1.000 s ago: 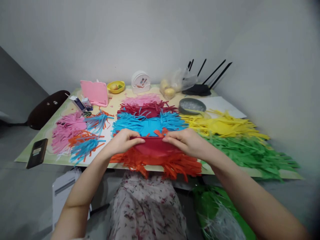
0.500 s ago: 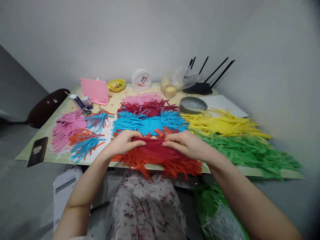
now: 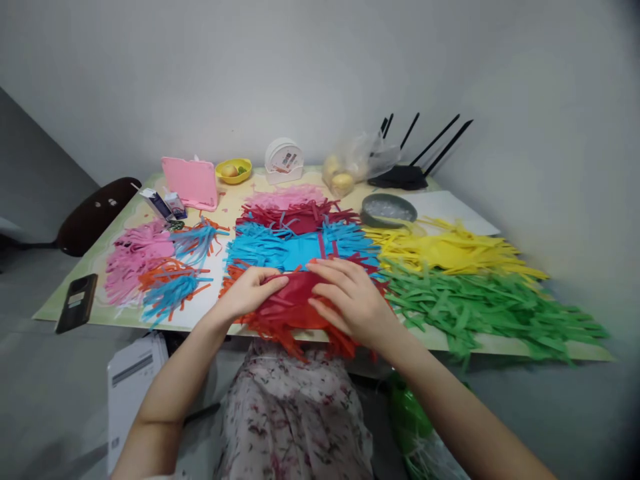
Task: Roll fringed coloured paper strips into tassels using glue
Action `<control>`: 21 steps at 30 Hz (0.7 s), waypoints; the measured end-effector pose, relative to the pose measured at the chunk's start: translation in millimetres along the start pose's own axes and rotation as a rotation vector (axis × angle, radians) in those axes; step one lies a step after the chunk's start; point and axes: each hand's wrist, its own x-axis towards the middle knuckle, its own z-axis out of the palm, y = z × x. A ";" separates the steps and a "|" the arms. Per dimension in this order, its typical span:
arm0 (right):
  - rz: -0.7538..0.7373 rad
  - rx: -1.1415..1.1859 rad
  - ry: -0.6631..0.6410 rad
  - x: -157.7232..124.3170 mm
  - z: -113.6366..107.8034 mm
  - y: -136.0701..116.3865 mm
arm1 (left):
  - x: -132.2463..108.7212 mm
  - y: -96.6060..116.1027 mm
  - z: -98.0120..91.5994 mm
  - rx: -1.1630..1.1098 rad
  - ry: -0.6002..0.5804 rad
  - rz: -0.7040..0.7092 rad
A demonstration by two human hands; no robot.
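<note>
A dark red fringed tissue sheet (image 3: 295, 293) lies over orange fringed tissue (image 3: 280, 335) at the table's front edge. Thumb and fingers of my left hand (image 3: 255, 291) pinch the red sheet's upper left edge. My right hand (image 3: 350, 300) rests over its right part, fingers spread and pointing left. Just beyond are blue fringed tissue (image 3: 297, 250), a further dark red bundle (image 3: 300, 220) and light pink strips (image 3: 285, 197). Some dark red strips lie across the blue tissue.
Yellow (image 3: 450, 250) and green fringes (image 3: 480, 307) spread at right. Pink fringe (image 3: 137, 257) and blue-orange tassels (image 3: 173, 293) lie left, near a phone (image 3: 77, 303). Behind are a pink tablet case (image 3: 191, 183), yellow bowl (image 3: 233, 171), grey dish (image 3: 389, 210) and black router (image 3: 399, 177).
My right hand has let go of the red sheet's edge, opened its fingers and moved slightly left over it. Dark red strips now show across the blue tissue.
</note>
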 end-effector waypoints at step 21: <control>0.204 0.084 -0.124 8.9 -2.6 8.6 | -4.4 -8.9 14.6 0.387 0.226 0.429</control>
